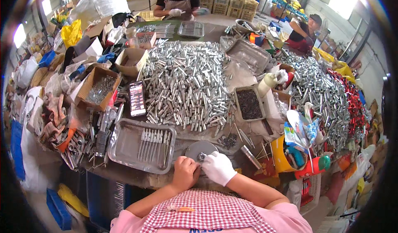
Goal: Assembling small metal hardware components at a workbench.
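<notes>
Close to the table's front edge, my two hands meet at a round grey metal disc (192, 150). My bare left hand (185, 173) is closed, its fingers curled at the disc's near left side; what they hold, if anything, is hidden. A white glove covers my right hand (218, 168), whose fingertips pinch a small shiny metal part (202, 155) above the disc. Left of my hands is a steel tray (126, 150) with several thin metal rods with silver handles (154, 139) lying side by side. A thick metal cylinder (251, 157) lies to the right.
A big heap of silver metal tubes (186, 83) fills the middle. Around it are a phone (137, 98), a carton of small parts (99, 88), a box of dark screws (250, 103) and a yellow container (284, 154). Two other people (178, 3) (304, 32) sit beyond the heaps.
</notes>
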A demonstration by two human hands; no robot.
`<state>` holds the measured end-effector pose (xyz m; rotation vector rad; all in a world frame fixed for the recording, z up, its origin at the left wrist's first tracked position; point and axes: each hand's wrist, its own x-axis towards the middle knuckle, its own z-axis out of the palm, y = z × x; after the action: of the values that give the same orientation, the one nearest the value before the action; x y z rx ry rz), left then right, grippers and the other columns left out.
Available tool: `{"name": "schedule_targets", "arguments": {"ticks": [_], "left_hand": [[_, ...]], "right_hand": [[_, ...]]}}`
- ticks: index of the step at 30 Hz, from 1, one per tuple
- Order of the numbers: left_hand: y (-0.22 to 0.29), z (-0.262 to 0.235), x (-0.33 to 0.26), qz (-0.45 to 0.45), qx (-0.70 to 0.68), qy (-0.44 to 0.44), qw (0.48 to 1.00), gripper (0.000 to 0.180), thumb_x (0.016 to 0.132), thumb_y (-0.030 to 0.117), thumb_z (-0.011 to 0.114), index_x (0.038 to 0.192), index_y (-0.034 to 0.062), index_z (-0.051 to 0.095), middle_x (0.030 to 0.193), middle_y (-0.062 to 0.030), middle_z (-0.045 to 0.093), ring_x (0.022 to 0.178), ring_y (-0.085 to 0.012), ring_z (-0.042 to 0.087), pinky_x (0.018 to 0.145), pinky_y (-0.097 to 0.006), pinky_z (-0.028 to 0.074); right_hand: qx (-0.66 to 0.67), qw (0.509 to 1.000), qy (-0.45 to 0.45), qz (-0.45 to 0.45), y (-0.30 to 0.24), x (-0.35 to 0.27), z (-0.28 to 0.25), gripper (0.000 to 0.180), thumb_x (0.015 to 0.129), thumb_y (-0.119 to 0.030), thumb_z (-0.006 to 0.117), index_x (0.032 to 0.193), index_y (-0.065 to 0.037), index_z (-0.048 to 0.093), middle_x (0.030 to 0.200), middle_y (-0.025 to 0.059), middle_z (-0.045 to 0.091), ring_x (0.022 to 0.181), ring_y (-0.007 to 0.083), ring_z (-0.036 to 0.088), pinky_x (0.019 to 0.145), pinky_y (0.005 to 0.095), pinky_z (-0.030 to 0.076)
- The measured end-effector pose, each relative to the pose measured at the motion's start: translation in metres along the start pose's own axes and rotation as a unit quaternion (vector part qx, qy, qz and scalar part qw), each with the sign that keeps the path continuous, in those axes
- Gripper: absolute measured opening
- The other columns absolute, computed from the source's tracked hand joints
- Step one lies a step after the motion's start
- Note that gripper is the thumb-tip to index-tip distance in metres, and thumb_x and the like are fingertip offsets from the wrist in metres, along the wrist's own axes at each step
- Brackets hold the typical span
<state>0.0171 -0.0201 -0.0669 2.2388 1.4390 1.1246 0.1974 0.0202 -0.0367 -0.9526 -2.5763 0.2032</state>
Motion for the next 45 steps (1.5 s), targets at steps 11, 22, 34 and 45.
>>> {"name": "schedule_targets", "arguments": {"ticks": [11, 22, 34, 45], "left_hand": [[-0.001, -0.001, 0.000, -0.013, -0.018, 0.009, 1.000, 0.017, 0.071, 0.008, 0.076, 0.088, 0.0069, 0.071, 0.085, -0.0073, 0.060, 0.088, -0.0302, 0.053, 0.081, -0.041, 0.044], [-0.004, 0.003, -0.002, -0.016, -0.010, 0.002, 1.000, 0.013, 0.078, 0.012, 0.070, 0.089, 0.0061, 0.066, 0.088, -0.0093, 0.060, 0.091, -0.0336, 0.053, 0.084, -0.045, 0.044], [0.014, -0.022, 0.011, -0.279, -0.524, 0.040, 0.804, 0.026, 0.089, -0.001, 0.067, 0.111, 0.0031, 0.054, 0.096, -0.0067, 0.067, 0.086, -0.0119, 0.064, 0.081, -0.026, 0.052], [-0.062, -0.143, 0.036, -0.367, -0.159, 0.061, 0.915, 0.045, 0.099, 0.007, 0.046, 0.143, 0.0002, 0.043, 0.091, -0.0087, 0.062, 0.078, -0.0140, 0.059, 0.071, -0.028, 0.048]], "right_hand": [[0.007, 1.000, -0.014, 0.026, -0.006, 0.007, -0.020, 0.016, 0.073, -0.024, 0.069, 0.082, -0.011, 0.068, 0.087, 0.0051, 0.061, 0.083, 0.0269, 0.059, 0.070, 0.0398, 0.049], [0.049, 0.997, 0.056, 0.022, -0.002, -0.015, -0.014, 0.017, 0.074, -0.022, 0.069, 0.088, -0.013, 0.068, 0.090, 0.0047, 0.063, 0.083, 0.0279, 0.059, 0.073, 0.0408, 0.049], [0.286, 0.923, 0.089, 0.243, -0.026, -0.016, -0.018, 0.015, 0.084, -0.011, 0.067, 0.097, -0.004, 0.072, 0.087, 0.0156, 0.069, 0.081, 0.0322, 0.069, 0.073, 0.0370, 0.054], [0.055, 0.944, 0.134, 0.296, 0.057, 0.004, -0.067, 0.025, 0.085, -0.023, 0.063, 0.100, -0.005, 0.071, 0.101, 0.0168, 0.070, 0.097, 0.0333, 0.066, 0.089, 0.0414, 0.051]]}}
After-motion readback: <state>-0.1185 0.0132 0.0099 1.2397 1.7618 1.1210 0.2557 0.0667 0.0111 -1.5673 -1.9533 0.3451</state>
